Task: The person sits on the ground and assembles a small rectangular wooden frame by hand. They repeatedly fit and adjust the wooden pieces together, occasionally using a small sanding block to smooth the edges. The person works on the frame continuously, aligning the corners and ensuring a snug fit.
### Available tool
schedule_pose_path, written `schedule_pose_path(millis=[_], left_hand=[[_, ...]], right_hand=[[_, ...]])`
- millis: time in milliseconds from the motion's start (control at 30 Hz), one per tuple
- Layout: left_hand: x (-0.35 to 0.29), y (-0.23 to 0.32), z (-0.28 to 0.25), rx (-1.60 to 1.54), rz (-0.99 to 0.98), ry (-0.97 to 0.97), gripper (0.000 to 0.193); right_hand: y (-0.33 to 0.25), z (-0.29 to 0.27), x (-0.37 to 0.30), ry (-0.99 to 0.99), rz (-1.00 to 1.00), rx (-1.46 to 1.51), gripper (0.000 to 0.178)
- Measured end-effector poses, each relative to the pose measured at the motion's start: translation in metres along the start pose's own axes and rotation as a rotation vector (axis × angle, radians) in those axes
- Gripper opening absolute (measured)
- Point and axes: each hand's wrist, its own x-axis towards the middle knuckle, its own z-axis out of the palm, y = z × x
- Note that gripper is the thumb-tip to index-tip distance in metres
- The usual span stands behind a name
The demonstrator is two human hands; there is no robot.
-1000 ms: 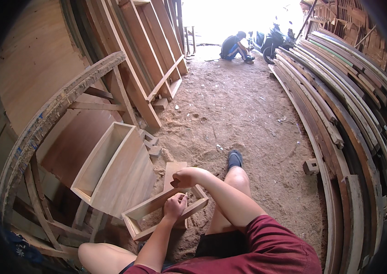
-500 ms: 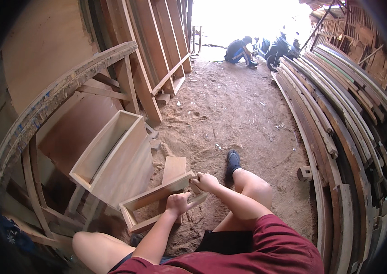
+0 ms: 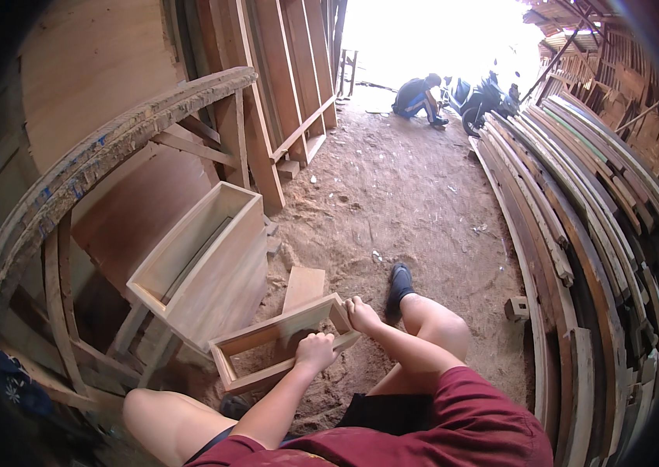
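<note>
Between my bent legs is a shallow rectangular wooden frame (image 3: 255, 380), held at a slant, its middle open so the ground shows through. My left hand (image 3: 316, 352) grips the near long side, fingers curled over the rail. At the right end, my right hand (image 3: 362, 315) is closed around the corner; its fingertips are partly hidden. A pale flat board (image 3: 304, 286) lies on the ground behind the frame. Close by on the left stands a larger open-topped wooden box (image 3: 220, 268), whose near corner comes close to the frame's left end.
A rough wooden trestle (image 3: 119, 148) and tall wooden frames (image 3: 286, 78) stand on the left. Stacked planks (image 3: 578, 257) line the right, with a small wood block (image 3: 516, 308) beside them. Far off, a person (image 3: 416, 101) sits by a motorbike (image 3: 485, 101) on the dirt floor (image 3: 399, 194).
The view has shifted slightly, moving the surroundings rightward. The wooden frame has tilted a little, showing more of its inside. Both hands keep their hold on it.
</note>
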Motion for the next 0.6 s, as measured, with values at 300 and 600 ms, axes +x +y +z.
schedule_pose_path(millis=[300,600], left_hand=[[0.004,0.003,-0.006,-0.058,0.005,-0.050,0.031],[0.005,0.004,-0.006,-0.060,0.011,-0.025,0.030]], right_hand=[[-0.001,-0.003,0.003,-0.071,0.460,0.281,0.058],[0.012,0.004,0.013,0.099,0.401,0.463,0.054]])
